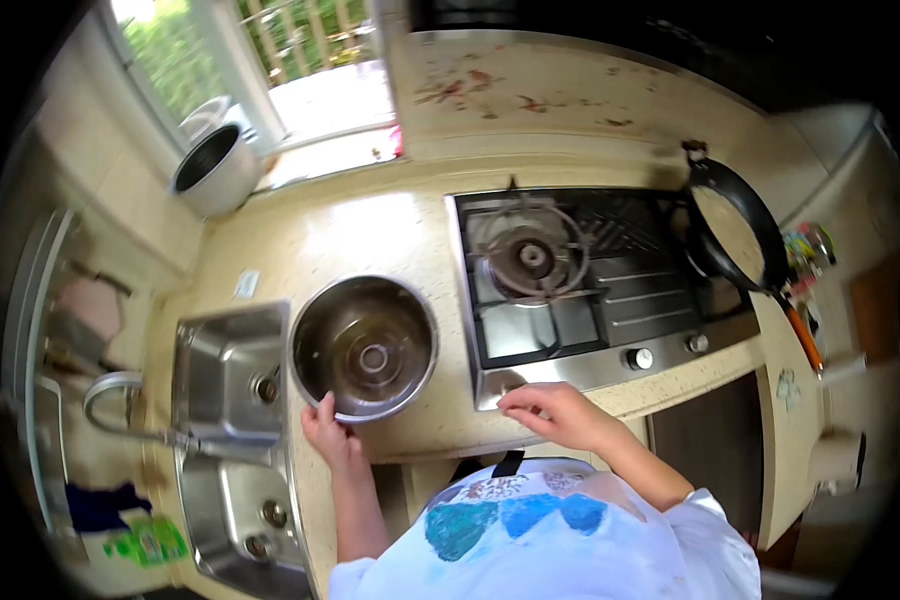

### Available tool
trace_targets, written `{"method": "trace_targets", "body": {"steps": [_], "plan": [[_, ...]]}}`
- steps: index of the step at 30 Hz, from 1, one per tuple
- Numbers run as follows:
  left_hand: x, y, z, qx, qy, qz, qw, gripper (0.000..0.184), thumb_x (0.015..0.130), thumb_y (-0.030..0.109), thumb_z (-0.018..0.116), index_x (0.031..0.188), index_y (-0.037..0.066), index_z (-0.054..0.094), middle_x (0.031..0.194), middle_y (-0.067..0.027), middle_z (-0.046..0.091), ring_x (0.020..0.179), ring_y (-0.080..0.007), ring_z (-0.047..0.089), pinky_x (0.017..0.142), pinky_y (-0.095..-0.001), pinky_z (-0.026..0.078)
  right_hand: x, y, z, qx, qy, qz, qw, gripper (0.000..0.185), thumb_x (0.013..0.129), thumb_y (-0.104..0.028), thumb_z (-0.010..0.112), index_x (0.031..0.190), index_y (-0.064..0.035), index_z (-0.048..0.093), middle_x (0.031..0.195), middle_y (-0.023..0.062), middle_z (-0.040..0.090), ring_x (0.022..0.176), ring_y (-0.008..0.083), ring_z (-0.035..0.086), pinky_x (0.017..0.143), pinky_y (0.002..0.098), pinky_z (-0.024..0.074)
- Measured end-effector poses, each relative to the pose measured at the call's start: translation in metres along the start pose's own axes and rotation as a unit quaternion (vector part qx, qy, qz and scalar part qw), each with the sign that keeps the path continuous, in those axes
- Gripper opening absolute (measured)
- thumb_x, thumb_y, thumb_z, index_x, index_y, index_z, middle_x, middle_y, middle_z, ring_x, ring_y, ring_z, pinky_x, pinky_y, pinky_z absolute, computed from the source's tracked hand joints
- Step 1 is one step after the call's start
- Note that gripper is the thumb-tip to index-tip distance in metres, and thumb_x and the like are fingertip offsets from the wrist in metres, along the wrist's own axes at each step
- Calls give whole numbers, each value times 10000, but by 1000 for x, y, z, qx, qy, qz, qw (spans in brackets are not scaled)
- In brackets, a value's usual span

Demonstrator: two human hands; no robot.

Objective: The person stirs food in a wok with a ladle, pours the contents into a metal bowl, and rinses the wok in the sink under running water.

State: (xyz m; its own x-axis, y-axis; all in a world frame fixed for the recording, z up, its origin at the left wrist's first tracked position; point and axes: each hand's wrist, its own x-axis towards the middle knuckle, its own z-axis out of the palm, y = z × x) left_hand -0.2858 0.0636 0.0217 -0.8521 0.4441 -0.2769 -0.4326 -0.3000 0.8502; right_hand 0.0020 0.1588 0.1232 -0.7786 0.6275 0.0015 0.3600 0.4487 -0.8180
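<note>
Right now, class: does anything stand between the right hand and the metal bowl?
Nothing visible does. Only the countertop and the stove's front corner lie between the right hand and the metal bowl, whose near rim the left hand holds.

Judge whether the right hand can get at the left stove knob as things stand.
Probably yes: the right hand looks empty near the front edge of the stove, with nothing visible between it and the left knob.

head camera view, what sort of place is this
A kitchen, probably in a home: in view are a gas stove, a double steel sink and an orange-handled frying pan.
</note>
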Motion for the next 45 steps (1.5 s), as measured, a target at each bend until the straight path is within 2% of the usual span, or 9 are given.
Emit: {"method": "trace_targets", "body": {"steps": [8, 10, 12, 13, 16, 21, 27, 33, 45], "plan": [[9, -2, -9, 83, -35, 24, 996, 175, 799, 185, 605, 737, 60, 499, 744, -40, 563, 644, -127, 570, 560, -240, 487, -35, 25, -44, -20, 157, 43, 986, 157, 803, -109, 566, 940, -40, 599, 853, 92, 619, 737, 203, 591, 624, 283, 469], [13, 2, -21, 188, 22, 48, 981, 299, 799, 365, 594, 739, 87, 502, 663, 1, 504, 511, -84, 470, 428, -198, 365, -57, 21, -72, -10, 219, 90, 971, 142, 801, -72, 559, 928, -28, 605, 839, 86, 625, 741, 184, 599, 622, 266, 475], [22, 11, -29, 356, 151, 234, 892, 344, 814, 389, 569, 791, 51, 506, 640, -9, 472, 533, -98, 443, 471, -193, 338, -88, 27, -99, -18, 297, 136, 945, 140, 796, -53, 561, 925, -16, 603, 819, 91, 624, 736, 168, 600, 629, 254, 478], [43, 15, -47, 420, 145, 466, 765, 274, 840, 301, 559, 807, 35, 503, 623, -20, 467, 530, -106, 421, 490, -195, 334, -104, 31, -112, -40, 345, 153, 925, 138, 794, -45, 563, 921, -10, 602, 816, 87, 623, 739, 155, 598, 632, 249, 478], [25, 66, 8, 312, 159, 391, 851, 160, 864, 189, 528, 776, 56, 522, 619, 37, 437, 504, -34, 307, 433, -166, 251, -158, 41, -155, -73, 474, 205, 853, 131, 794, -24, 556, 916, 5, 593, 835, 75, 614, 778, 130, 588, 679, 239, 467], [-41, 55, 180, 72, -87, 313, 943, 120, 866, 153, 516, 878, 33, 515, 670, 11, 451, 549, -45, 370, 483, -167, 312, -243, 66, -231, -241, 602, 198, 735, 135, 813, -20, 528, 937, 7, 574, 906, 73, 589, 851, 146, 550, 723, 234, 422], [-114, -38, 384, 119, -339, 272, 893, 155, 855, 215, 529, 815, 66, 543, 681, 27, 486, 600, -37, 413, 524, -152, 330, -295, 96, -305, -367, 596, 197, 686, 218, 731, 20, 600, 942, 13, 548, 908, 128, 538, 832, 237, 545, 668, 291, 459], [-172, -133, 547, 293, -507, 233, 776, 393, 849, 387, 500, 800, 18, 626, 707, -23, 588, 665, -98, 509, 634, -229, 398, -301, 123, -331, -310, 437, 328, 778, 439, 643, -31, 660, 1054, 5, 509, 969, 171, 543, 892, 343, 526, 774, 376, 428], [-153, -266, 710, 449, -557, 343, 609, 328, 797, 319, 527, 915, 26, 616, 911, -145, 613, 849, -266, 577, 736, -339, 433, -308, 174, -350, -420, 303, 442, 732, 297, 663, -96, 654, 904, -17, 499, 780, 155, 558, 711, 315, 553, 645, 378, 438]]}}
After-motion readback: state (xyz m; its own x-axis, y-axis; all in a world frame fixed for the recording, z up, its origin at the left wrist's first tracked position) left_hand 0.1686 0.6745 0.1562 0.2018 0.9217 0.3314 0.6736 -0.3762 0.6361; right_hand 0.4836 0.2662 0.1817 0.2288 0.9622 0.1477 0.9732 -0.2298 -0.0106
